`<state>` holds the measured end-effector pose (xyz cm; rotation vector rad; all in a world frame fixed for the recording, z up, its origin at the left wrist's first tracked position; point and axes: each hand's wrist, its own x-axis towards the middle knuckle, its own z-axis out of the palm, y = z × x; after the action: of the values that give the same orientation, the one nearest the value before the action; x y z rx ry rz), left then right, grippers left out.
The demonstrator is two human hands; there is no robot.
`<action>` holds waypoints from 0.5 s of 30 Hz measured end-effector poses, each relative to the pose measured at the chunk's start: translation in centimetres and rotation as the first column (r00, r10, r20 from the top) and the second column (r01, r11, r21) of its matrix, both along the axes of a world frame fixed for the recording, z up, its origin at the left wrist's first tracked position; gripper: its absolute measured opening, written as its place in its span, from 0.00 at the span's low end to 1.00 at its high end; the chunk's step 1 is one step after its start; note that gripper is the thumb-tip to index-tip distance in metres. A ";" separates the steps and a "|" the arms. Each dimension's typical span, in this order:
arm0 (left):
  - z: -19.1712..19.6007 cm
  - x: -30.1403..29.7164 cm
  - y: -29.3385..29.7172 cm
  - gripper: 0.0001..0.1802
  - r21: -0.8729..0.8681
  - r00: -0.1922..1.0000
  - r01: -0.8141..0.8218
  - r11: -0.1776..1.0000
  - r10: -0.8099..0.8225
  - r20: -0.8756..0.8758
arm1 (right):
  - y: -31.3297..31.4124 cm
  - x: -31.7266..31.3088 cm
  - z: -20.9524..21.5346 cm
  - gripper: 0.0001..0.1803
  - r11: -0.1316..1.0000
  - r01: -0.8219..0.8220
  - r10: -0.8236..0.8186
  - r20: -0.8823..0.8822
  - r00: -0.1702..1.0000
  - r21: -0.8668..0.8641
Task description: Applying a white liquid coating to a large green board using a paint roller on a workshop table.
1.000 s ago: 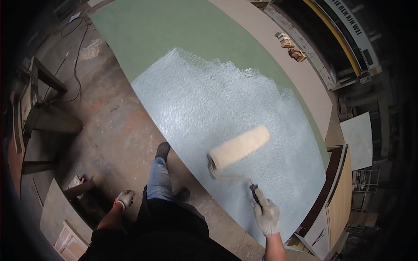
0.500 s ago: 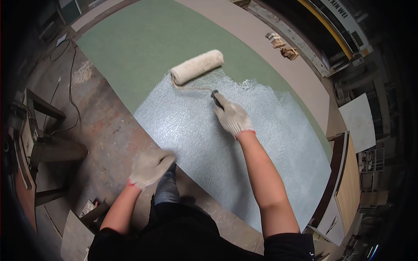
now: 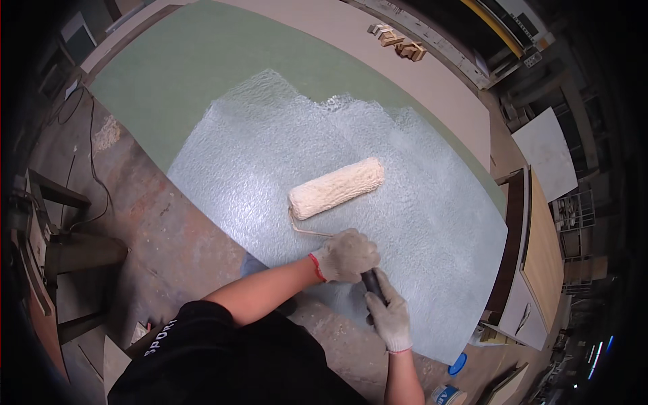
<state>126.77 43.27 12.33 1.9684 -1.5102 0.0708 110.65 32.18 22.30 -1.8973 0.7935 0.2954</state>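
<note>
A paint roller (image 3: 337, 187) with a thick, pale fluffy sleeve rests on the wet, whitish coat over a large green board (image 3: 169, 81). Both of my hands, in off-white knit gloves, grip its dark handle. My left hand (image 3: 347, 256) is closed around the upper end, near the bent wire frame. Lower down, closer to my body, my right hand (image 3: 389, 314) wraps the handle's lower part. The wet coat (image 3: 432, 223) covers the near and middle board, its far edge ragged; green shows beyond it.
Small wood blocks (image 3: 398, 42) lie on the pale board beyond the far edge. At right stands a cabinet (image 3: 533, 270) with a light wood side. A blue lid (image 3: 457, 364) and a tub (image 3: 447, 395) sit on the floor at lower right. At left are a dark trestle (image 3: 74, 256) and a cable (image 3: 94, 155).
The roller has come back toward me, leaving a wet strip farther up the board. My left hand, formerly free over the floor, now grips the handle; my right hand has moved nearer my body.
</note>
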 end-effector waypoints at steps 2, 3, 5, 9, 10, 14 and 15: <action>-0.4 3.8 1.1 0.11 0.003 1.000 0.021 1.000 -0.021 0.002 | 0.3 2.4 -1.3 0.32 0.976 -0.190 0.198 0.066 0.978 -0.104; -0.4 6.2 2.0 0.11 0.014 0.999 0.035 0.999 -0.035 0.007 | 1.1 4.8 -1.2 0.32 0.977 -0.189 0.195 0.064 0.979 -0.097; -0.3 12.1 3.6 0.12 0.148 1.000 -0.006 0.989 0.003 0.019 | 2.5 12.1 -0.7 0.30 0.856 -0.414 0.454 0.066 0.889 -0.311; 1.8 26.4 6.6 0.18 0.363 0.997 -0.059 0.930 0.071 -0.021 | 4.9 27.5 -1.5 0.30 0.787 -0.525 0.565 0.039 0.824 -0.324; 2.0 29.8 7.1 0.18 0.348 0.994 -0.072 0.935 0.095 -0.050 | 4.8 31.2 -2.4 0.31 0.759 -0.497 0.585 0.106 0.804 -0.421; 1.3 35.7 5.9 0.18 0.227 0.963 -0.256 0.940 0.269 -0.025 | 3.4 38.9 -1.0 0.33 0.790 -0.488 0.567 0.141 0.812 -0.371; 1.7 34.9 5.2 0.18 0.103 0.952 -0.303 0.947 0.306 -0.012 | 2.5 37.9 0.2 0.31 0.774 -0.509 0.578 0.093 0.811 -0.376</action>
<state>161.72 48.49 13.99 2.2607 -1.2004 0.0996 148.51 34.68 22.47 -2.4227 0.1267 0.3276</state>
